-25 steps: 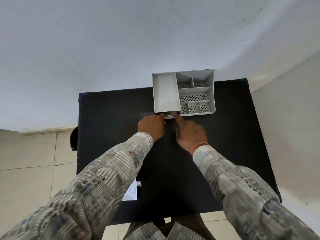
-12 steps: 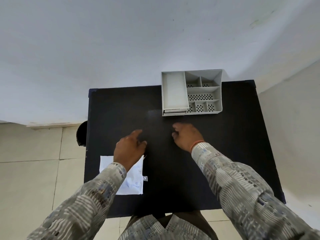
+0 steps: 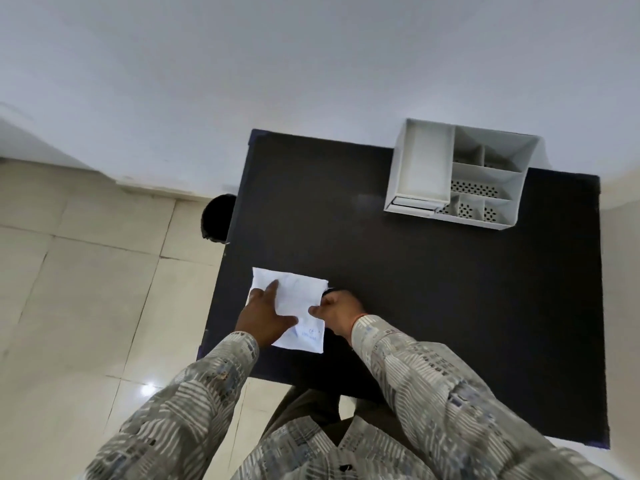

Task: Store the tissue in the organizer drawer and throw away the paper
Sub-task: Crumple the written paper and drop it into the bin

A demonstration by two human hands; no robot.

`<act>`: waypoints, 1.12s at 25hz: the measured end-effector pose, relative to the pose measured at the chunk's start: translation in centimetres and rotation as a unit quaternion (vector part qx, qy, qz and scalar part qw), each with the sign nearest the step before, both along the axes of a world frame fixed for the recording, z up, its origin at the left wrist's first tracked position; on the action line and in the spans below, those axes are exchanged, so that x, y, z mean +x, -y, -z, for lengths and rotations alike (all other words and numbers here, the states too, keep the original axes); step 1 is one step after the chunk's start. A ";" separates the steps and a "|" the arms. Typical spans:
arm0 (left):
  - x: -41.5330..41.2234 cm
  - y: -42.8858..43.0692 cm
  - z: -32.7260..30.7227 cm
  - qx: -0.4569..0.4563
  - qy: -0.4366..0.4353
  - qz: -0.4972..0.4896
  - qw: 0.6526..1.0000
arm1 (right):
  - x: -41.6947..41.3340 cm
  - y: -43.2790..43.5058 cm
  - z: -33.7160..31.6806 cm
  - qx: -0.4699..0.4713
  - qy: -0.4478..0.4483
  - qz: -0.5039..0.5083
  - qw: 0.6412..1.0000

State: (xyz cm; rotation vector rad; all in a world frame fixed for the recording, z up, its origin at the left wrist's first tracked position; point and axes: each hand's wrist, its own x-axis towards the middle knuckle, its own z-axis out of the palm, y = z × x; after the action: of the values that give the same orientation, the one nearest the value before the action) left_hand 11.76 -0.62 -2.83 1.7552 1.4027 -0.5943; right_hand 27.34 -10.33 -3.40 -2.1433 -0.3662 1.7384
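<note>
A white sheet of paper (image 3: 300,299) with small blue writing lies flat near the front left corner of the black table (image 3: 433,271). My left hand (image 3: 265,315) rests on the paper's left part, fingers spread. My right hand (image 3: 334,308) is at the paper's right edge, thumb and fingers touching it. The grey organizer (image 3: 460,174) stands at the table's far right; its small front drawer (image 3: 414,203) looks pushed in. No tissue is visible.
A black bin (image 3: 218,218) stands on the tiled floor by the table's left edge, partly hidden by it. A white wall runs behind the table. Cream floor tiles lie to the left.
Both hands left the organizer's drawer and moved back and left to the paper. The view swung left, so the organizer now sits at the far right.
</note>
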 end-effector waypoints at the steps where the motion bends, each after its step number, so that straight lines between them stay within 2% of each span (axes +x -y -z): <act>1: -0.3 0.3 0.2 -0.010 0.033 -0.032 0.999 | -0.7 -0.2 -0.1 0.020 0.007 0.035 0.999; 3: -0.7 0.7 -0.1 -0.039 0.097 -0.151 0.983 | -1.2 -0.3 -1.8 0.054 -0.067 0.131 0.988; 4: -1.0 1.0 -0.7 -0.071 0.140 -0.217 0.964 | -1.2 -0.2 -2.8 0.078 -0.122 0.168 0.975; 6: -1.3 1.8 -2.4 -0.182 0.267 -0.314 0.893 | -0.5 0.3 -5.4 0.130 -0.225 0.210 0.942; 8: -1.1 3.1 -5.3 -0.271 0.381 -0.342 0.815 | 0.2 1.0 -8.3 0.172 -0.313 0.231 0.905; 9: -1.1 3.7 -7.1 -0.272 0.414 -0.353 0.794 | 0.3 1.4 -9.9 0.184 -0.342 0.235 0.891; 11: -0.8 4.9 -10.1 -0.218 0.426 -0.370 0.796 | 0.6 2.7 -12.3 0.214 -0.342 0.207 0.891; 13: -1.0 5.7 -12.5 -0.152 0.415 -0.382 0.812 | 0.4 3.8 -15.0 0.251 -0.257 0.148 0.922; 15: -1.6 5.5 -14.5 -0.106 0.423 -0.423 0.795 | -0.2 4.8 -17.0 0.283 -0.129 0.121 0.943; 16: -2.2 5.2 -15.6 -0.101 0.451 -0.442 0.769 | -0.7 5.4 -18.1 0.302 -0.048 0.112 0.946; 18: -3.5 5.1 -18.1 -0.153 0.541 -0.453 0.691 | -1.4 6.2 -19.4 0.342 0.153 0.047 0.926; 19: -4.2 5.3 -19.5 -0.191 0.573 -0.458 0.652 | -2.1 6.4 -20.2 0.359 0.195 -0.001 0.913; 20: -4.7 5.7 -20.5 -0.224 0.584 -0.459 0.631 | -3.0 6.4 -20.6 0.373 0.176 -0.034 0.911; 21: -5.2 6.1 -21.0 -0.226 0.571 -0.450 0.648 | -4.1 6.2 -21.2 0.386 0.111 -0.036 0.915; 23: -5.8 7.2 -21.4 -0.159 0.500 -0.396 0.754 | -6.3 5.1 -22.0 0.404 0.012 0.012 0.915; 24: -6.2 7.7 -21.6 -0.112 0.468 -0.365 0.797 | -7.3 4.3 -22.3 0.410 0.006 0.053 0.911; 25: -6.8 7.8 -21.8 -0.070 0.457 -0.340 0.819 | -8.3 3.2 -22.4 0.408 0.012 0.091 0.908; 26: -7.6 7.4 -21.9 -0.040 0.467 -0.331 0.819 | -9.4 2.0 -22.4 0.400 0.023 0.117 0.909; 28: -10.1 5.5 -22.4 -0.009 0.509 -0.329 0.795 | -11.7 -0.7 -22.1 0.391 0.041 0.129 0.910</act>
State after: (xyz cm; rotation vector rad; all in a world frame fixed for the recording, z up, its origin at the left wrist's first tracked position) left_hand 1.62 -6.14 19.55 1.0874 1.0424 0.6554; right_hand 15.67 -9.67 18.71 -1.5796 -0.6389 1.0846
